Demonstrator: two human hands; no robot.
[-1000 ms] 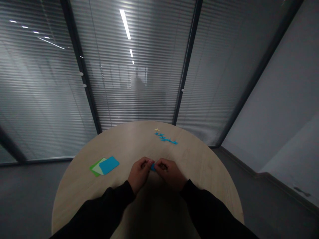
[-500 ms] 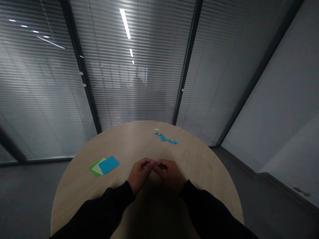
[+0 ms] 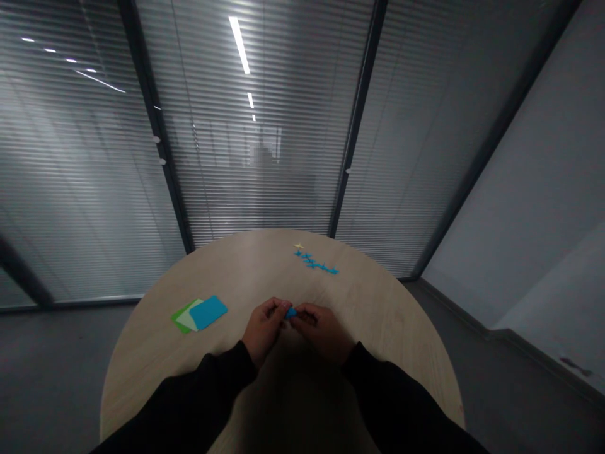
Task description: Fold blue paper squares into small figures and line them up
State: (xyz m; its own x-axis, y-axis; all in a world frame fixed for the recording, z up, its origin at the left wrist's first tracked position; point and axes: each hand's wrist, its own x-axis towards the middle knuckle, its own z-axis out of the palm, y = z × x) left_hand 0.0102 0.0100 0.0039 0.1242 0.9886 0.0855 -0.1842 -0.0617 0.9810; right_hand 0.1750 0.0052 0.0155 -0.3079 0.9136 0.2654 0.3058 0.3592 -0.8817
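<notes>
A small piece of folded blue paper [image 3: 291, 313] is pinched between my two hands above the near middle of the table. My left hand [image 3: 265, 328] grips its left side with thumb and fingers. My right hand [image 3: 322, 331] grips its right side the same way, and the fingertips cover most of it. To the left lies a blue sheet of paper [image 3: 208, 313] on top of a pale green sheet [image 3: 186, 319] and a brighter green sheet [image 3: 179, 326]. Beyond my hands is a row of small blue folded paper shapes [image 3: 311, 261] with a yellow one [image 3: 299, 246] at its far end.
The round wooden table [image 3: 250, 265] has its curved far edge close to a glass partition with blinds [image 3: 265, 195]. A pale wall [image 3: 534, 189] stands on the right. Grey floor [image 3: 51, 359] shows at both sides.
My fingertips have parted slightly, and the blue paper that they hid before now shows between them. The sheets and the row of shapes lie as before.
</notes>
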